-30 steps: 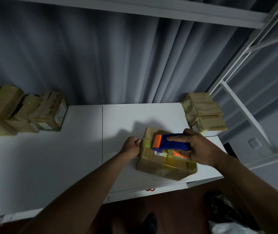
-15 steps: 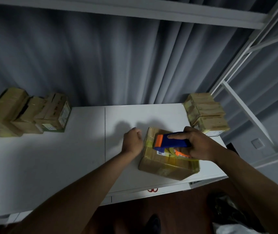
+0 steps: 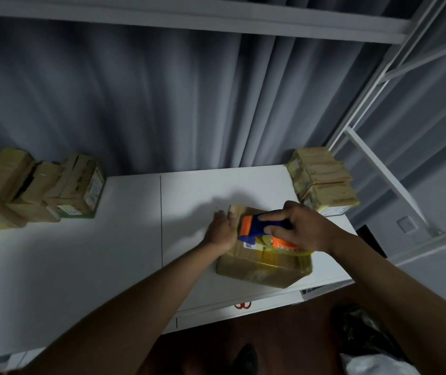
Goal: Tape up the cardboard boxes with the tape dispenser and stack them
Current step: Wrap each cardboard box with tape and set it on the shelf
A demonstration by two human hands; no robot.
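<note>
Two hands: left hand (image 3: 220,230) flat against box (image 3: 264,267), right hand (image 3: 304,228) gripping dispenser (image 3: 261,228).

One tape dispenser (image 3: 264,230), two hands, about seven cardboard boxes (image 3: 265,263)

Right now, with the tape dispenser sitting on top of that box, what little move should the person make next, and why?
Probably draw the tape dispenser along the top of the box toward the near edge. The right hand grips its blue handle with the roll down on the box, and the left hand presses on the box's far left edge, seemingly steadying it. The stack of boxes waits behind.
</note>
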